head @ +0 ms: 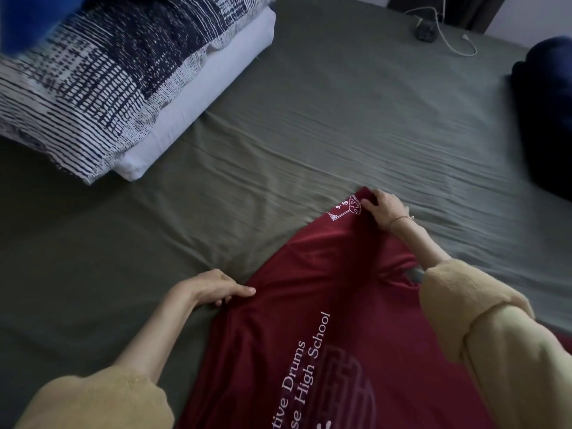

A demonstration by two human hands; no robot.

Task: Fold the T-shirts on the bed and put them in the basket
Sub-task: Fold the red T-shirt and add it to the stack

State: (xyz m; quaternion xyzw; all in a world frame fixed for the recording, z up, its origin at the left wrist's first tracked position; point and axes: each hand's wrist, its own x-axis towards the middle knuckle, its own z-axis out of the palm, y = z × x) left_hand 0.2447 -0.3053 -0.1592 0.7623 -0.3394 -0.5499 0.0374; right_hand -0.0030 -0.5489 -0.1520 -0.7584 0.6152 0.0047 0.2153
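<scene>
Both hands [213, 287] [385, 209] on red tee [334, 292], bed [309, 125].

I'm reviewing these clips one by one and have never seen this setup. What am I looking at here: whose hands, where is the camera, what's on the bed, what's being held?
There is no robot. The single picture comes from a camera on a person's head, looking down at their hands. A dark red T-shirt lies on the green bed sheet. The right hand pinches its far corner; the left hand grips its near edge. Pillows lie at far left, a white cable at the top. No basket shows.
</scene>
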